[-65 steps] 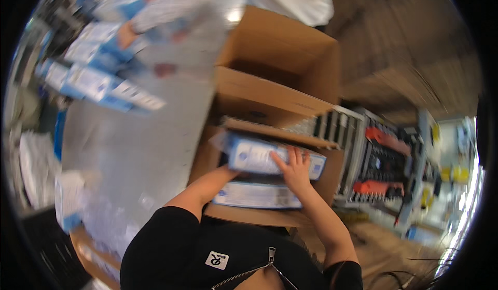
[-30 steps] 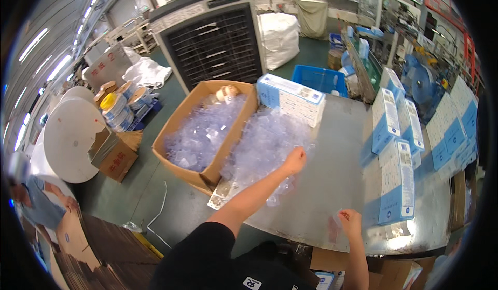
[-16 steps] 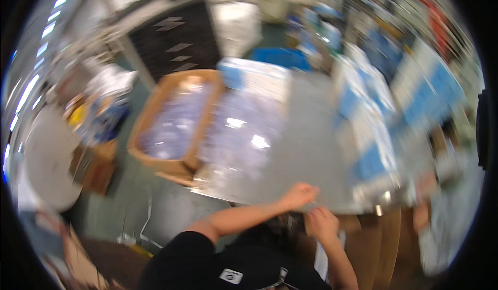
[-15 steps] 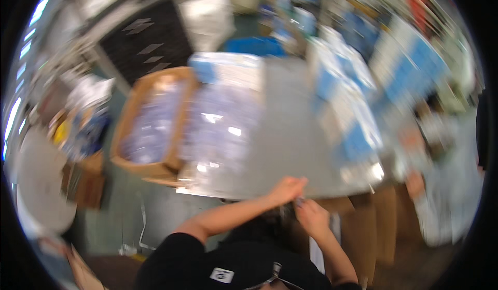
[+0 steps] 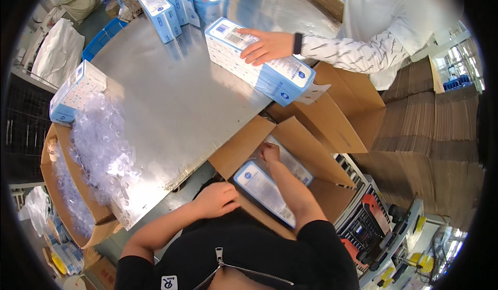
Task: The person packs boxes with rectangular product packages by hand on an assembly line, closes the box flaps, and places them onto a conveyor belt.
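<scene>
An open cardboard carton (image 5: 332,160) stands beside the metal table, holding white-and-blue boxes lying side by side. My right hand (image 5: 270,152) reaches inside it, fingers curled down at the far end of the boxes; whatever they may grip is hidden. The nearer box (image 5: 263,189) lies along my right forearm, and another box (image 5: 293,160) is beyond it. My left hand (image 5: 215,200) hovers by the carton's left edge, in front of my body. Its fingers are bent inward, and nothing shows in them.
Across the table (image 5: 155,114), a co-worker's hand (image 5: 267,46) rests on a long white-and-blue box (image 5: 254,64). Clear plastic pieces (image 5: 101,145) are heaped at the left, beside a filled carton (image 5: 52,160). Flattened cardboard (image 5: 404,134) is stacked at the right.
The view has swung right to the open carton and the co-worker. My hands, close together at the table edge before, are now apart, the right one down inside the carton.
</scene>
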Demonstrator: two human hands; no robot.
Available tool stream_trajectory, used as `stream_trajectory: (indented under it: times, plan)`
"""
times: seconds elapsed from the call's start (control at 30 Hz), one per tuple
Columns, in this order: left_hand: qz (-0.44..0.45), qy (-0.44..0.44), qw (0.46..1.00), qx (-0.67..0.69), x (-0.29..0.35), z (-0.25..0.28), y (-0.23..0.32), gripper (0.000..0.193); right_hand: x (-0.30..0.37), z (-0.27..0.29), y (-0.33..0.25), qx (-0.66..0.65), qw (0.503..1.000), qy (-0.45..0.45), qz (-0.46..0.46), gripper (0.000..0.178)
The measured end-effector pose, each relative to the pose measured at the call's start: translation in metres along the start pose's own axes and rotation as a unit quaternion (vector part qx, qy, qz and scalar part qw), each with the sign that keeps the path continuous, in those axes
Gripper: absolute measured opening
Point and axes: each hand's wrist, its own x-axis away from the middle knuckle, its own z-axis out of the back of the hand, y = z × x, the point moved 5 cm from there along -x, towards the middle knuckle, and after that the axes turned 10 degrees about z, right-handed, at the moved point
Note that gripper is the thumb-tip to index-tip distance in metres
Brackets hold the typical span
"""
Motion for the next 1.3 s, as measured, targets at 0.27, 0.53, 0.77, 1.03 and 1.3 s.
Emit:
stream_trajectory:
  times: [0.27,0.53,0.77,1.03,1.3]
  plan:
    - [0.034,0.063,0.995,-0.063,-0.026,0.108,-0.039,0.043,-0.03,-0.027,0.017,-0.044,0.984,-0.132,-0.11,0.025]
    - [0.033,0.338,0.833,-0.437,-0.242,0.377,-0.136,0.051,0.045,0.015,-0.039,0.353,0.898,-0.244,0.095,0.02]
    - [-0.131,-0.117,0.813,-0.556,-0.285,0.248,-0.127,0.012,0.13,0.014,-0.207,0.296,0.904,-0.049,0.306,0.027]
    - [0.267,0.361,0.844,-0.294,-0.232,0.427,-0.204,0.039,0.1,-0.116,-0.37,0.668,0.435,-0.252,0.549,0.063]
    - [-0.037,0.068,0.965,-0.25,-0.11,0.314,-0.151,0.028,0.115,-0.166,-0.319,0.639,0.409,-0.364,0.541,0.07]
